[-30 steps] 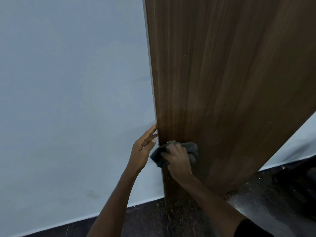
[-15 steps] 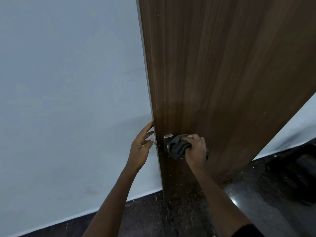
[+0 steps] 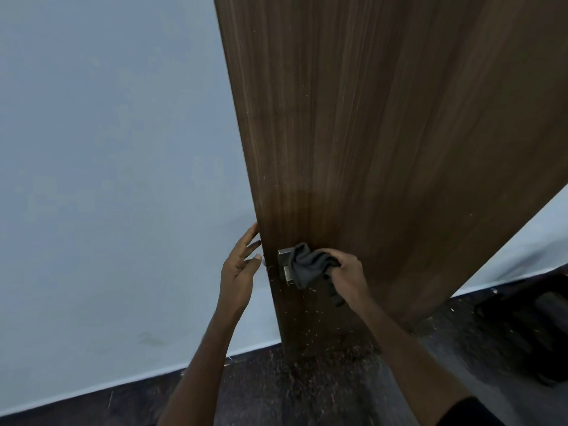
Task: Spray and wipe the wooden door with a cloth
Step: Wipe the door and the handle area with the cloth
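The dark wooden door (image 3: 384,133) fills the upper right and stands open, edge toward me. A metal handle plate (image 3: 283,267) sits low near that edge. My right hand (image 3: 349,276) grips a dark grey cloth (image 3: 307,267) and presses it over the handle, hiding most of it. My left hand (image 3: 241,265) is open with fingers spread, its fingertips resting on the door's left edge just left of the handle. No spray bottle shows.
A pale blue-grey wall (image 3: 107,179) lies left of the door. The dark speckled floor (image 3: 276,392) carries crumbs and dust at the door's foot. A dark shape (image 3: 528,327) sits on the floor at the right.
My right hand with the cloth has slid right from the door's edge, uncovering the handle plate, then settled on the handle. My left hand stays at the edge.
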